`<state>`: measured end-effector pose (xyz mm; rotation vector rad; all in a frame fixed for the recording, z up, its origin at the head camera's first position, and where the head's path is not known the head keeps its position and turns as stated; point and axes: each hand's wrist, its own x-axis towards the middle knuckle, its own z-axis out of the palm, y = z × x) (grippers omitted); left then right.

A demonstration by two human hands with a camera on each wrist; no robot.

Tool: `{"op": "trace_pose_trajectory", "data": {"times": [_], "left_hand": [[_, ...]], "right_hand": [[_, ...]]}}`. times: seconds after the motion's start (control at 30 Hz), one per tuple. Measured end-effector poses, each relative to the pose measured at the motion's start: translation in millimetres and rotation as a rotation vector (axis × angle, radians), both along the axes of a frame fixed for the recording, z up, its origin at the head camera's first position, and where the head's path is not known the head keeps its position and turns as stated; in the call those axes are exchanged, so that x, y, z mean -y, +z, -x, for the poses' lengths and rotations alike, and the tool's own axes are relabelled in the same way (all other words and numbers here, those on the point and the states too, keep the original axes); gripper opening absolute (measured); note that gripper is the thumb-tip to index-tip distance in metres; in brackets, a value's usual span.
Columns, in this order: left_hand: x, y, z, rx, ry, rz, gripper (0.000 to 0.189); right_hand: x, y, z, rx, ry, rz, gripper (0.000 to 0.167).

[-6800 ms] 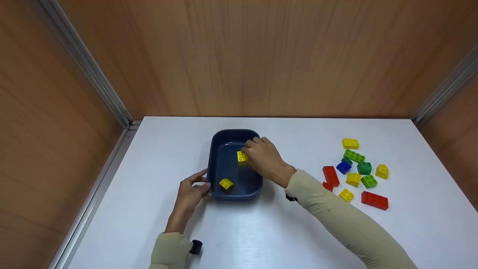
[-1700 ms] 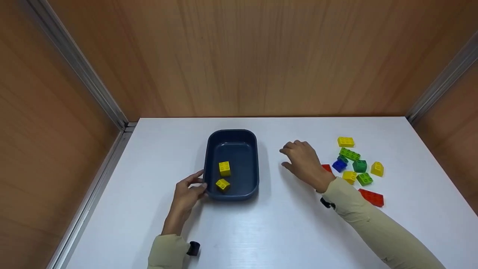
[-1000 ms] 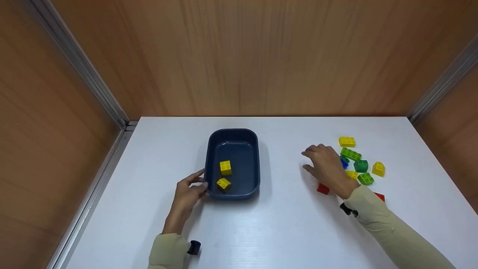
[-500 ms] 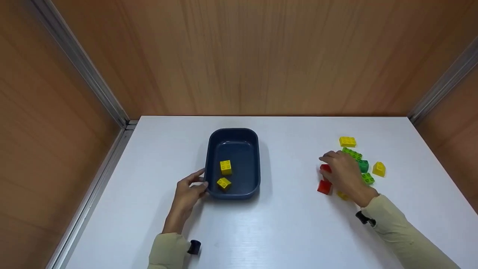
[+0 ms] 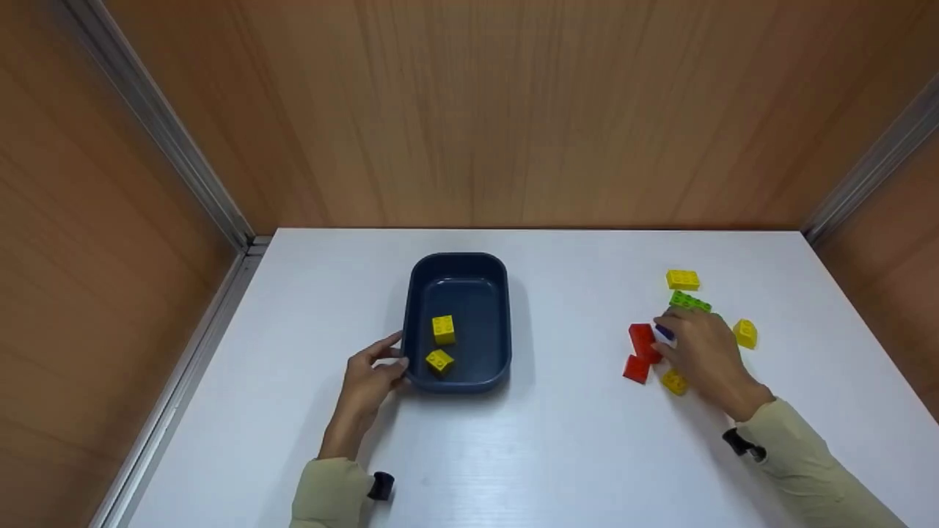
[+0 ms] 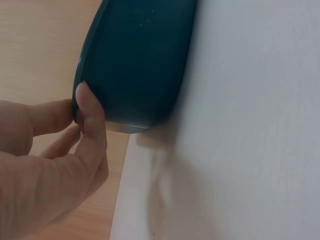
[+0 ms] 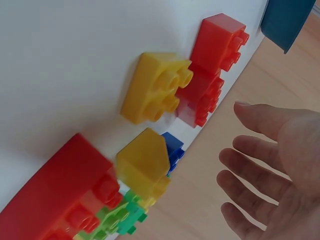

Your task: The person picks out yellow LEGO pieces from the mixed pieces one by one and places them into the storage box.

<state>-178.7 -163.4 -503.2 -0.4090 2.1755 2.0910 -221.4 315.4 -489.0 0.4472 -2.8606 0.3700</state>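
Observation:
My left hand [image 5: 373, 378] holds the near left side of a dark blue tray [image 5: 480, 356], its thumb against the tray wall in the left wrist view. Inside the tray lie two yellow toy bricks, one square-on [image 5: 443, 330] and one turned [image 5: 439, 361]. Over the brick pile hovers my right hand [image 5: 708, 359], fingers loosely spread and holding nothing in the right wrist view. A blue brick [image 5: 665, 332] shows just by its fingertips. Beside the thumb lie a longer red brick [image 5: 643, 341] and a small red brick [image 5: 636, 369]. Other bricks are hidden beneath this hand.
Around the right hand lie a yellow brick [image 5: 674, 382], a curved yellow brick [image 5: 745, 334], a light green brick [image 5: 689, 301] and another yellow brick [image 5: 683, 279]. A large red brick [image 7: 55, 195] fills the right wrist view's lower left corner. Wooden panels [image 5: 469, 117] enclose the white table.
A yellow brick held over the tray earlier now lies in it. My right hand has since moved right, from beside the tray to over the bricks. My left hand stays at the tray.

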Motion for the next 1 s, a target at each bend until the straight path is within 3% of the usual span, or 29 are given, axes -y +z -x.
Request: {"op": "trace_pose_trajectory", "data": {"times": [0.63,1.0], "left_hand": [[2.4,-0.9,1.6,0.003,-0.002,-0.007,0.050],[-0.1,0.4,3.3,0.020,0.020,0.001,0.050]], "right_hand": [[-32,-10.6,-17.2,-0.086,-0.030,0.008,0.037],[-40,-15.0,-17.1,-0.054,-0.058,-0.010,0.041]]}}
